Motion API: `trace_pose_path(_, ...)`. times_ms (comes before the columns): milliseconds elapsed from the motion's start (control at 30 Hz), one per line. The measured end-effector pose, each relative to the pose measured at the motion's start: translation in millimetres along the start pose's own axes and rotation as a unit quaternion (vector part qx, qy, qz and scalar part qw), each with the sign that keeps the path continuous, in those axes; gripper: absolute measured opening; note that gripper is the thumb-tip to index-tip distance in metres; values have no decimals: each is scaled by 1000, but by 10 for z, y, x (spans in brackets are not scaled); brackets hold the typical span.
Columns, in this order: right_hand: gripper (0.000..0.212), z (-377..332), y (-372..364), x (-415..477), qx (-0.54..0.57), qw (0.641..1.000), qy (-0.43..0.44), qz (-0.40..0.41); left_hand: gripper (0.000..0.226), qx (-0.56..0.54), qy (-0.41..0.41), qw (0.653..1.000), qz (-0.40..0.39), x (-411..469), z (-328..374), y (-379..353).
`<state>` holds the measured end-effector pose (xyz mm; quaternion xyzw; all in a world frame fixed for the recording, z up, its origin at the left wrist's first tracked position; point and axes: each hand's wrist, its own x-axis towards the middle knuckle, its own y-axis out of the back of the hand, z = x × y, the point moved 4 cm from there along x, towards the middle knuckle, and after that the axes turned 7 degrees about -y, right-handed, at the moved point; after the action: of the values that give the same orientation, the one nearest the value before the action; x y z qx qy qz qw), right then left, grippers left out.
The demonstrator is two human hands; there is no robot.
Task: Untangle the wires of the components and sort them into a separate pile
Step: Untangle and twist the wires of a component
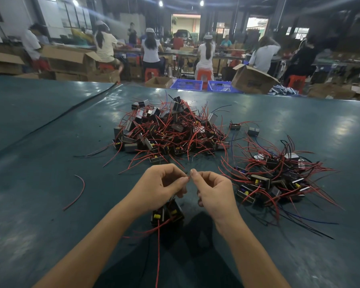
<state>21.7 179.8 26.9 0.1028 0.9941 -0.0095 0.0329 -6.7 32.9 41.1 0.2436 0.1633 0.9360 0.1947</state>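
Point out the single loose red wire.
Head view: the loose red wire lies on the green table, left of the left hand, apart from the big pile.

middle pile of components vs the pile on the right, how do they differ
The middle pile is heaped high; the right pile lies lower and more spread. The middle pile seems to hold more components than the right pile. The middle pile sits farther back, the right pile nearer. Both are black components trailing red and black wires.
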Motion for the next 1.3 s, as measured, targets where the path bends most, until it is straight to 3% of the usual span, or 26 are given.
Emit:
trace_pose_path(200,30,-84,8,-22,-45,997,64,20,5,84,-62,995,0,-12,50,9)
trace_pose_path(400,27,23,85,18,2,996,-86,18,3,139,-109,984,-29,-22,89,-8)
trace_pose_path(633,37,27,106,12,16,993,-118,-4,3,189,-139,971,-55,-24,141,-15)
trace_pose_path(700,35,-28,106,7,-12,998,-67,-11,6,204,-141,967,-59,-24,144,-6)
trace_pose_path(767,30,-109,82,-9,-92,995,46,-14,12,217,-130,965,-62,-22,126,24)
trace_pose_path(867,18,-194,24,-83,-249,940,233,0,9,239,-116,961,-72,-17,107,58)
trace_pose_path(933,14,-207,16,-122,-310,905,290,5,12,239,-101,963,-71,-14,86,70)
trace_pose_path(1133,15,-228,2,-172,-341,881,326,38,9,242,-96,964,-56,-23,63,86)
trace_pose_path(1300,11,-148,-9,-92,-258,935,241,46,7,249,-114,961,-27,-26,87,88)
